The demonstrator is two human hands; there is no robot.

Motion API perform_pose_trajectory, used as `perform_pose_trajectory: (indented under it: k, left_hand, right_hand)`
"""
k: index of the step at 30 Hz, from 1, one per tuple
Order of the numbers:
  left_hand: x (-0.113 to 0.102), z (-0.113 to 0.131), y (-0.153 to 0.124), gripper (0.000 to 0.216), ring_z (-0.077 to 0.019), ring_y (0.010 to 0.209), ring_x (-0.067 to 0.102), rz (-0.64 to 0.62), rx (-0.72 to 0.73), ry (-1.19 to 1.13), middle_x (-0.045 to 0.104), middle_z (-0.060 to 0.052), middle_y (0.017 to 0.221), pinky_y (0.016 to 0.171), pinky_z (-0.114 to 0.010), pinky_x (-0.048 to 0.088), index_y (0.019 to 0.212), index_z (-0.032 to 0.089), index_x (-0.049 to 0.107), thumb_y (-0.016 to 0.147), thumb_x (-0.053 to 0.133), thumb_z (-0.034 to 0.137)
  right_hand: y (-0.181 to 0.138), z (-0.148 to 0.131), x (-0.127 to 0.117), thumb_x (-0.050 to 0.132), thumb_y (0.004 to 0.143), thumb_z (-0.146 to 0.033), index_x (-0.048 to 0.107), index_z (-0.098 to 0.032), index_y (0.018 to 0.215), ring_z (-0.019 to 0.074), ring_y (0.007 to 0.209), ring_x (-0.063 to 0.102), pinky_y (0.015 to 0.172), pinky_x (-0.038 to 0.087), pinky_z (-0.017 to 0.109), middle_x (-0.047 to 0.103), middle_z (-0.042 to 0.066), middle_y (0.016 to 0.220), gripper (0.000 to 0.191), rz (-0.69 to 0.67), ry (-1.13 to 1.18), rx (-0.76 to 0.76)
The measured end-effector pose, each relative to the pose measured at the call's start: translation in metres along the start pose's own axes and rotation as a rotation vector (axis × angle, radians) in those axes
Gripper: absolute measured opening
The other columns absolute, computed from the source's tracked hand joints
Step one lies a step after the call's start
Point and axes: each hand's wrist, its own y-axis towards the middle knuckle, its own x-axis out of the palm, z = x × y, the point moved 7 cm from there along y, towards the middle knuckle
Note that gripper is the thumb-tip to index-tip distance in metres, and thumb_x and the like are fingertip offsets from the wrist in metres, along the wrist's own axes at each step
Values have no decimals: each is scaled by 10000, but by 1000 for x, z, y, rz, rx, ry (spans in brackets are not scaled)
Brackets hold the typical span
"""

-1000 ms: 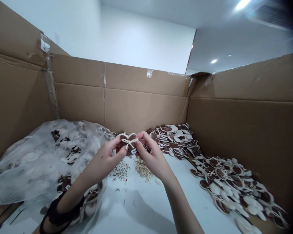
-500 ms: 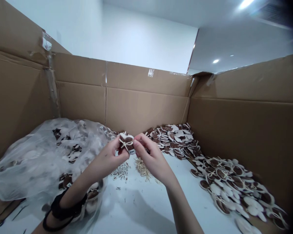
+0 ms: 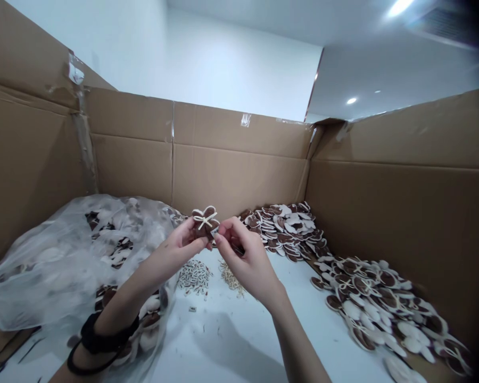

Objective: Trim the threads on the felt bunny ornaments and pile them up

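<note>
A small brown heart-shaped piece with a cream bow (image 3: 205, 219) is held up in front of me, above the white table (image 3: 239, 340). My left hand (image 3: 181, 246) pinches its lower left edge between thumb and fingers. My right hand (image 3: 245, 260) is closed in a pinch at the piece's lower right, fingertips touching it. A black band circles my left wrist. Just below the hands lie two small heaps: little white tags (image 3: 195, 277) and short pale strings (image 3: 229, 276).
A clear plastic bag (image 3: 67, 255) of brown and white pieces fills the left side. A long spread of finished brown and white pieces (image 3: 343, 276) runs along the back right. Cardboard walls (image 3: 239, 159) enclose the table on three sides.
Both hands have lifted the piece slightly and turned it, so the bow now faces up above my left fingers. My right fingers have slid to its lower right edge.
</note>
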Motion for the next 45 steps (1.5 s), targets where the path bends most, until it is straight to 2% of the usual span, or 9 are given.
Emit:
perform_pose_trajectory:
  k: [7,18,25,28,33,36,39,42,45]
  left_hand:
    - [11,8,-5,286,-173,809,551,-87,-13,11,610,-50,912,699,-274,474,1061,190,592,816,637,330]
    - [3,0,1,189,-159,737,552,-20,-2,2,571,-20,763,624,-251,454,950,181,584,813,618,308]
    - [10,-8,1,280,-160,807,542,39,49,-22,568,-30,882,696,-260,444,1010,192,571,854,590,424]
    - [18,-8,-1,267,-135,725,523,21,114,-76,554,-14,807,662,-244,432,964,184,585,870,583,434]
    - [24,1,-8,264,-80,531,397,31,172,-190,480,27,664,522,-204,355,1064,200,626,881,598,389]
    - [26,5,-11,217,-62,507,316,34,144,-394,453,28,643,463,-164,306,932,182,669,814,690,363]
    - [34,5,-11,196,-45,480,255,-30,110,-646,398,43,569,455,-121,312,739,142,653,762,751,311]
    - [41,-1,-10,182,-39,478,226,-72,41,-874,402,48,580,483,-110,348,747,125,646,741,773,256]
    - [42,-5,-7,115,-66,505,270,-85,8,-1057,335,52,531,546,-144,396,728,123,605,799,686,164]
  right_hand:
    - [7,10,-5,550,871,-361,309,-224,739,116,554,345,533,275,255,384,-46,638,307,123,-146,-34]
    - [9,11,3,341,981,-311,356,-216,744,129,569,452,544,292,256,536,4,695,256,84,-304,-116]
    - [3,1,6,374,908,-188,322,-215,700,130,535,443,509,251,252,516,-4,636,216,157,-378,-202]
    - [0,-3,2,383,922,-214,348,-218,698,124,504,450,516,292,250,529,-14,587,227,143,-248,-190]
    - [-4,-10,3,381,961,-248,360,-221,713,102,459,383,488,311,238,500,-37,544,251,74,6,-198]
    - [-10,-15,2,400,954,-216,351,-216,719,98,491,328,470,272,232,389,-45,579,240,150,92,-289]
    - [-14,-14,5,397,972,-226,349,-210,722,93,512,311,470,261,224,345,-46,609,255,193,262,-342]
    - [-12,-5,9,407,988,-296,367,-206,716,85,494,254,440,232,213,317,-50,613,289,201,506,-271]
    - [-6,-1,9,417,985,-355,359,-204,693,70,442,170,384,169,194,264,-67,585,334,187,796,-198]
